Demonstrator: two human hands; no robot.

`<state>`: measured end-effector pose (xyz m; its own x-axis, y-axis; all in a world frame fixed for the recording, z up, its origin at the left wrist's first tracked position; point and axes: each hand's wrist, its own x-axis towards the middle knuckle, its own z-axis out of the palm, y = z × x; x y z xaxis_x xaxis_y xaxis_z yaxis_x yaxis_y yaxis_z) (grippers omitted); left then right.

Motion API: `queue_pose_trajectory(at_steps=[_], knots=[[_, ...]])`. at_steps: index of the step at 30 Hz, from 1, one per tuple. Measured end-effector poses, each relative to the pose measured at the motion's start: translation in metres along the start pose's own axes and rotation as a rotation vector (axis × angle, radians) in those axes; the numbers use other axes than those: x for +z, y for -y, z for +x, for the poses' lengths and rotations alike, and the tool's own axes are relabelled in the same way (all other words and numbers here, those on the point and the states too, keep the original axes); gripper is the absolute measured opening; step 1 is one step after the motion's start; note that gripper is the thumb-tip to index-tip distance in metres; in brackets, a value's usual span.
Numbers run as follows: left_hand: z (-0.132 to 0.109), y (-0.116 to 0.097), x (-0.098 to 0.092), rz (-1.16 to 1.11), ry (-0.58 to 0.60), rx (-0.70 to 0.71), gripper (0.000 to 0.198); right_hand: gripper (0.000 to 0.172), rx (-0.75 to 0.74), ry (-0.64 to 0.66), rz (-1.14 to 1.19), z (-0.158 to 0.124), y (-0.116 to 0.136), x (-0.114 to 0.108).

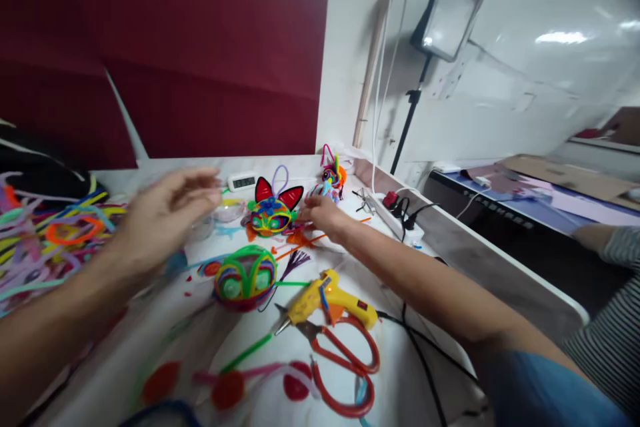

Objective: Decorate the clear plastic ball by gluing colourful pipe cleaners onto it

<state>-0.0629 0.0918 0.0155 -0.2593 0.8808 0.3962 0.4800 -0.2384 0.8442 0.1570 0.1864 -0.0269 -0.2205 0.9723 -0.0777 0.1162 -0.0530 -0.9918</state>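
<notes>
The left hand (173, 210) is in the left-centre of the frame, fingers loosely bent and blurred, above the surface (400, 373); its grip is fairly wide and nothing shows in it. The right hand (320, 210) reaches to the centre, just beside the right side of an ornament with red ears (270, 219). I cannot tell whether its fingertips touch that ornament, or how wide its grip is.

The eared ornament sits upright near the centre, a lilac loop above it. A green-eyed ball (245, 278) lies nearer, below it in the frame; a striped ornament (332, 177) stands behind the right hand. A clear dish (230, 210) and a white timer (243, 182) lie left of the eared ornament.

In the lower centre, orange-handled scissors (350, 408) lie against a yellow glue gun (306, 303). Fuzzy stems (55, 257) heap at the left edge, a power strip (415, 235) lies right of centre, and another person's striped sleeve (623, 247) shows at the right edge.
</notes>
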Motion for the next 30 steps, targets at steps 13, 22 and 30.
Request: queue_pose_trajectory(at_steps=[13, 22, 30], knots=[[0.057, 0.082, 0.061, -0.097, 0.406, -0.246, 0.111, 0.015, -0.188, 0.079, -0.104, 0.028, -0.037, 0.019], [0.046, 0.082, 0.043, -0.283, 0.324, -0.102, 0.103, 0.025, -0.444, 0.054, -0.176, 0.003, -0.024, 0.016], [0.033, 0.053, 0.022, -0.530, 0.293, 0.145, 0.067, 0.029, -0.793, 0.070, -0.011, -0.029, 0.012, 0.022]])
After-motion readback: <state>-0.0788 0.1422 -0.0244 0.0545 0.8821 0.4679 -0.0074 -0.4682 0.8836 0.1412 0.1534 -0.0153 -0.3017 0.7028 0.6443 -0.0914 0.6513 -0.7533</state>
